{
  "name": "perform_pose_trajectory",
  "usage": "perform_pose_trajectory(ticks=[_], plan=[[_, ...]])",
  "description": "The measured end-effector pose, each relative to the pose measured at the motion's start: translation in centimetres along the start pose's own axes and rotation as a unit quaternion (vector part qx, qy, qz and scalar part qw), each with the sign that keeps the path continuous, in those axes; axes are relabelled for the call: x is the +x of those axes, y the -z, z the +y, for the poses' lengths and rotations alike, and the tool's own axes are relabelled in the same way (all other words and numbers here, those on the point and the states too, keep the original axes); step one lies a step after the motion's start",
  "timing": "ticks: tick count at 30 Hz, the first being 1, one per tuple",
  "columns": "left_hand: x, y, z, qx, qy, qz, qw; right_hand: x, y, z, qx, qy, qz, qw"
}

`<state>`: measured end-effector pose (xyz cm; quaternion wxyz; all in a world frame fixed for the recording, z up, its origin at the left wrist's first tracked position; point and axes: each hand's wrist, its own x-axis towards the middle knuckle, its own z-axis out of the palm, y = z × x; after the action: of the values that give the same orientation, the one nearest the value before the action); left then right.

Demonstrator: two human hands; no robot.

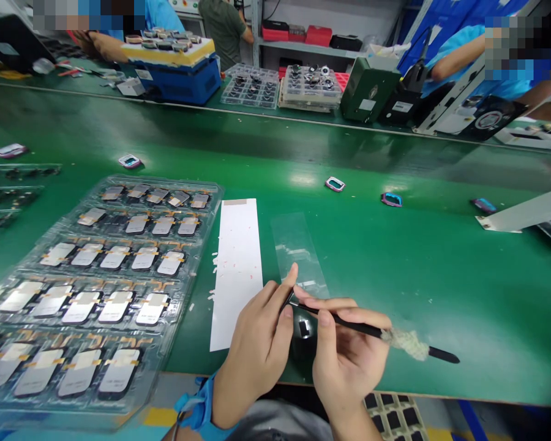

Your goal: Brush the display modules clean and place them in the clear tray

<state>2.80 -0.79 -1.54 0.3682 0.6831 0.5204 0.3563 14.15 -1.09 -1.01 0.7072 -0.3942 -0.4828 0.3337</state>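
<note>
My left hand (261,343) is closed, thumb and fingers pinching a small dark flat part whose edge shows at the fingertips. In my right hand (356,349) is a slim black stick tool (360,326) with a frayed pale wrapping, its tip meeting the part beside my left fingertips. Below the tip, between both hands, is a small black square piece with a pale edge (304,329). A clear film strip (303,245) lies just beyond my fingers. Left of it lies a white paper strip (239,269) with tiny pinkish scraps.
At left, a clear plastic tray (160,361) carries rows of silver-backed display modules (119,370) with orange flex strips. Small purple-rimmed frames (335,184) are spread along the green table (441,294). A white bracket (523,208) juts in from the right. Several people work behind.
</note>
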Motion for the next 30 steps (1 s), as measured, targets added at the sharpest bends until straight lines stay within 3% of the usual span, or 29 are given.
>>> perform_pose_trajectory(ticks=[18, 25, 30], plan=[[-0.02, 0.11, -0.01, 0.031, -0.016, 0.013, 0.999, 0.07, 0.04, -0.02, -0.01, 0.003, -0.024, 1.0], [0.09, 0.05, -0.06, 0.025, -0.009, 0.009, 1.0, 0.25, 0.14, -0.23, 0.013, -0.01, 0.004, 1.0], [0.05, -0.22, -0.31, 0.012, -0.003, 0.001, 1.0, 0.05, 0.24, 0.01, 0.011, 0.019, -0.016, 1.0]])
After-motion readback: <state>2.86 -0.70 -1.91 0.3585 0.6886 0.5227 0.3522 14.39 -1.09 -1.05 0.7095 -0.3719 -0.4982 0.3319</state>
